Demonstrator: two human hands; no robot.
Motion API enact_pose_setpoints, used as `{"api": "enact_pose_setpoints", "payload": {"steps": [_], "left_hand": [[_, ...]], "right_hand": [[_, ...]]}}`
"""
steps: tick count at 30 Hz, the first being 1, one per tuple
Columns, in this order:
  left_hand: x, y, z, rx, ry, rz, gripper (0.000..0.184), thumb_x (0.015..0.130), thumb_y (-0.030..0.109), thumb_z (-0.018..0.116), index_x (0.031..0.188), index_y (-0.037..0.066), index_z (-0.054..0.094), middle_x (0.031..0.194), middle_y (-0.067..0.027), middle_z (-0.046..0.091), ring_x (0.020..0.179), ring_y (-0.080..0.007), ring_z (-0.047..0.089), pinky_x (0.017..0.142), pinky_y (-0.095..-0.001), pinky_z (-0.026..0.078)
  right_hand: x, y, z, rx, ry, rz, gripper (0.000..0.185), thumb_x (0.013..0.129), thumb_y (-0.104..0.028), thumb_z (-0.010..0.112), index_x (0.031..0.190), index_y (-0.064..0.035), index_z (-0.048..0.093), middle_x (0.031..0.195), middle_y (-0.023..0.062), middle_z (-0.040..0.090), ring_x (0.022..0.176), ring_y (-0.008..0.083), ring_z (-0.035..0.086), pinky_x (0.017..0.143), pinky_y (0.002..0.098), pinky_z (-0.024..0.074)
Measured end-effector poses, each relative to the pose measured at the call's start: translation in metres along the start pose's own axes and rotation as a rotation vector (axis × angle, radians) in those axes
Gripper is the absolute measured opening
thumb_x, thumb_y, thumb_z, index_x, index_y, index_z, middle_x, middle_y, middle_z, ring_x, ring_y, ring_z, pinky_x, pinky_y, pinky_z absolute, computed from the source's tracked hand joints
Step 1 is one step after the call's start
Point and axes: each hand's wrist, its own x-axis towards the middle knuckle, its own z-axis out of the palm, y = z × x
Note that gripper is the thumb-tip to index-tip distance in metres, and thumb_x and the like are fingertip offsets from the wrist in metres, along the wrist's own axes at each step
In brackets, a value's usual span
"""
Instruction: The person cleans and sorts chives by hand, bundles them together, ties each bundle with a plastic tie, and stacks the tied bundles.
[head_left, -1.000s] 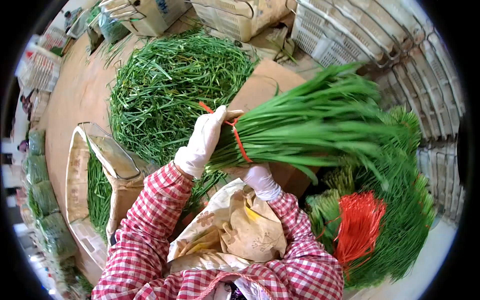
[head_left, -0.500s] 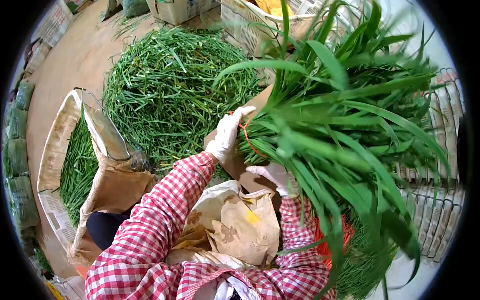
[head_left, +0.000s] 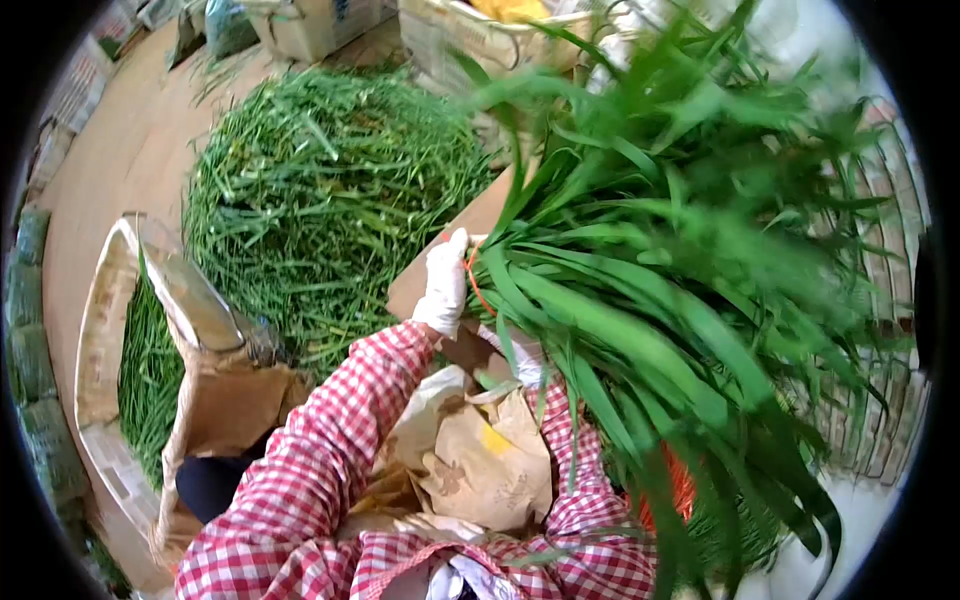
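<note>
A large bundle of long, flat green leaves (head_left: 640, 290), like garlic chives, fans out to the right. An orange tie (head_left: 474, 278) runs round its narrow left end. My left hand (head_left: 443, 285), in a white glove, is closed at that end, with the tie at its fingertips. Below the bundle, my right hand (head_left: 518, 356), also gloved, presses against its underside near the tied end. Leaves cover part of this hand, so its full grip is hidden. Under the tied end lies a brown board (head_left: 415, 282).
A big heap of loose green leaves (head_left: 320, 190) lies beyond my left arm. A white crate (head_left: 95, 350) with greens stands at the left. More crates (head_left: 430, 40) stand at the back. Orange strands (head_left: 675, 490) hang near my right sleeve. Wrapped green packs (head_left: 45, 440) line the far left.
The bundle's leaves have swung and spread, and its tied end sits slightly further left. My right hand has moved left and is more covered by leaves. The whole view has shifted a little.
</note>
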Motion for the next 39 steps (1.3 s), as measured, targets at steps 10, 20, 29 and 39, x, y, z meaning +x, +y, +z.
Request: {"api": "enact_pose_setpoints", "payload": {"steps": [10,20,29,39], "left_hand": [[-0.029,0.046,-0.009,0.971,-0.087,0.65,0.031,0.09,0.01,0.039,0.114,0.007,0.057,0.09,-0.0129,0.065,0.076,-0.0279,0.063,0.07,-0.0334,0.05],[0.016,0.033,-0.037,0.556,-0.525,0.173,0.058,0.097,0.047,0.021,0.141,0.01,0.029,0.144,-0.0121,0.03,0.133,-0.025,0.026,0.11,-0.0376,0.017],[-0.006,0.051,-0.021,0.332,-0.431,-0.024,0.049,0.101,0.032,0.022,0.142,0.008,0.026,0.139,-0.0066,0.037,0.113,-0.013,0.042,0.1,-0.0256,0.029],[-0.01,0.086,-0.008,1.336,-0.592,-0.07,0.128,0.046,0.06,0.081,0.141,0.0,0.019,0.14,-0.0211,0.034,0.131,-0.0274,0.032,0.11,-0.0469,0.014]], "right_hand": [[-0.017,-0.022,0.037,1.104,-0.23,0.304,0.056,0.076,-0.009,0.072,0.125,-0.0018,0.045,0.125,0.0095,0.051,0.106,0.0207,0.053,0.095,0.0344,0.0437],[-0.002,-0.101,-0.03,0.435,-0.547,0.522,0.038,0.088,-0.038,0.057,0.081,-0.0012,0.065,0.073,0.0072,0.066,0.063,0.0113,0.059,0.062,0.0272,0.0487],[0.062,-0.076,0.011,-0.437,0.094,-0.097,0.01,0.081,-0.008,0.051,0.089,-0.0036,0.056,0.074,0.0118,0.059,0.068,0.027,0.061,0.059,0.0353,0.0495],[0.061,-0.054,-0.015,0.971,0.123,0.226,0.02,0.086,-0.012,0.057,0.071,-0.0017,0.065,0.066,0.003,0.064,0.052,0.0074,0.054,0.048,0.0223,0.0418]]}}
